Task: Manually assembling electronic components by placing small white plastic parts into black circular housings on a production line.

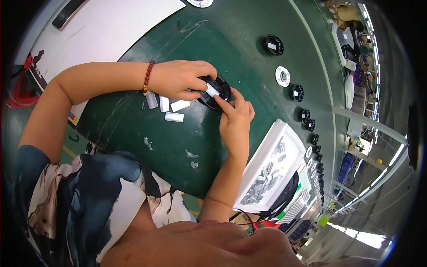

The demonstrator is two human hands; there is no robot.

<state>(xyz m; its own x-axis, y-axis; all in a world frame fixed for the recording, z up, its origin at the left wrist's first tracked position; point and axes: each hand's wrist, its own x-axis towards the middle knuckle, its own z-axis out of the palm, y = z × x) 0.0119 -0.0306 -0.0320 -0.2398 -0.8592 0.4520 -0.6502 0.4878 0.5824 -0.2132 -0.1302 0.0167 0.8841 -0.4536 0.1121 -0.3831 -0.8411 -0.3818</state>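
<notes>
We see the black part (226,85) lying on the green table (133,129), between both hands, with a pale block (212,90) set across its middle. Our left hand (182,80) comes over from the left, half open with fingers bent, fingertips on the part's near side; we cannot tell whether it grips or only steadies. Our right hand (238,118) is partly closed on the part's right edge, one digit touching the end of the block and the others curled by the rim. A red bead bracelet (149,78) circles our left wrist.

Just below that hand lie four loose blocks (174,117), apart from the part. Nearer us are clear scraps (148,143). To the right of our right forearm a white tray (242,196) holds many metallic blocks (262,187). Beyond, black rounds (274,45) and white discs (282,76) run in a line down the table. At upper left lies a white sheet (115,26).
</notes>
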